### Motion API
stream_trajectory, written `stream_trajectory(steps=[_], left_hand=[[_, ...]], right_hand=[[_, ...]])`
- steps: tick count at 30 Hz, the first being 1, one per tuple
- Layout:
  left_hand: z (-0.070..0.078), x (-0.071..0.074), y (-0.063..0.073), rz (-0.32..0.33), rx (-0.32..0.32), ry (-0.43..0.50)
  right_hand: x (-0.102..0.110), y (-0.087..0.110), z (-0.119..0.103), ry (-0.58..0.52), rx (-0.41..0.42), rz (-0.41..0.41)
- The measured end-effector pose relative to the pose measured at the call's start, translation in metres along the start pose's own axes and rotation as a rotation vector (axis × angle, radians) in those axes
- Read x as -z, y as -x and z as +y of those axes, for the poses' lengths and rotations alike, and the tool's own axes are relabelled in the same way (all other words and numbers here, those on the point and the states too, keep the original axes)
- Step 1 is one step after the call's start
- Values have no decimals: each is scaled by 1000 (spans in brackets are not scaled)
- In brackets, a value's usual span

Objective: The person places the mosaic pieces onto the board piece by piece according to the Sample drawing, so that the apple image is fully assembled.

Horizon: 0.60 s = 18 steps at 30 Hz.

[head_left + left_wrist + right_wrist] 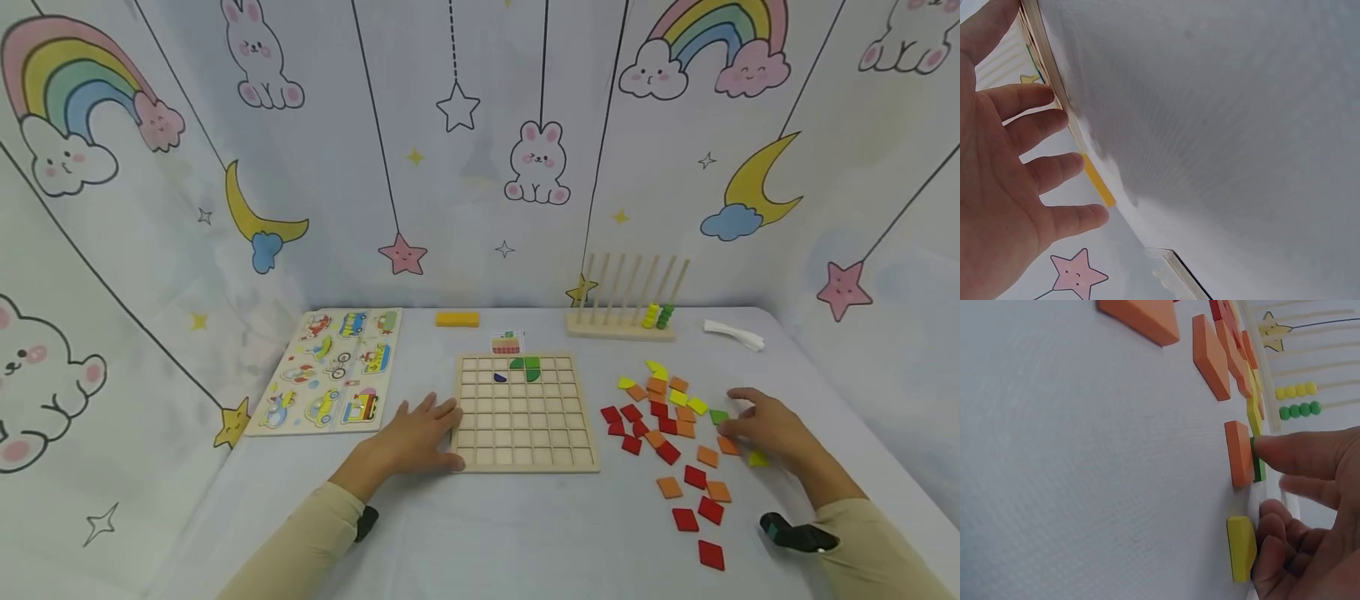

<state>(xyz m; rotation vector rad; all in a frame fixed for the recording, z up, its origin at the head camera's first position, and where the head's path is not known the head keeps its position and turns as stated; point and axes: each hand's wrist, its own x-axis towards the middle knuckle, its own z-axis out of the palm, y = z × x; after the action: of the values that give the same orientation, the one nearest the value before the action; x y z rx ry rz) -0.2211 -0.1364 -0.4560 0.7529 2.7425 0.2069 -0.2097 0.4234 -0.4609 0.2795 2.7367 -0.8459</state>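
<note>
The right hand (772, 427) reaches over the loose tiles on the right of the white table (480, 533). A green tile (717, 416) lies flat at the tip of its thumb (1285, 453), which covers part of the tile in the right wrist view; whether they touch, I cannot tell. The index finger is held apart from the thumb, leaving a gap between the 2, and the lower fingers are curled in. An orange tile (728, 446) sits just beside the green tile, on the near side. A yellow tile (758, 459) is next to the curled fingers; contact there is unclear.

The left hand (418, 435) has its fingers spread, at the left edge of a wooden grid board (517, 425). On the board, near its far edge, are 3 green pieces (532, 363) and 1 blue piece (500, 378).

Red tiles (695, 477) and more orange and yellow tiles are scattered between the board and the right hand. Behind them stands a wooden bead rack (621, 331) with 4 yellow and 4 green beads. A picture puzzle (300, 417) lies left of the left hand, and a small card (507, 342) just beyond the board.
</note>
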Motion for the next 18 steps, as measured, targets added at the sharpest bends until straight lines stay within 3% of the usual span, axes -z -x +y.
stream_trajectory(steps=[4,14,16,18], left_hand=[[0,0,0,5,4,-4],[0,1,1,3,4,-7],[0,1,1,-1,5,0],[0,1,1,-4,4,7]], right_hand=[[1,0,-4,6,60,-11],[-2,-1,-5,11,33,63],[-2,-1,-5,-20,39,85],[-3,-1,-8,-123,35,117]])
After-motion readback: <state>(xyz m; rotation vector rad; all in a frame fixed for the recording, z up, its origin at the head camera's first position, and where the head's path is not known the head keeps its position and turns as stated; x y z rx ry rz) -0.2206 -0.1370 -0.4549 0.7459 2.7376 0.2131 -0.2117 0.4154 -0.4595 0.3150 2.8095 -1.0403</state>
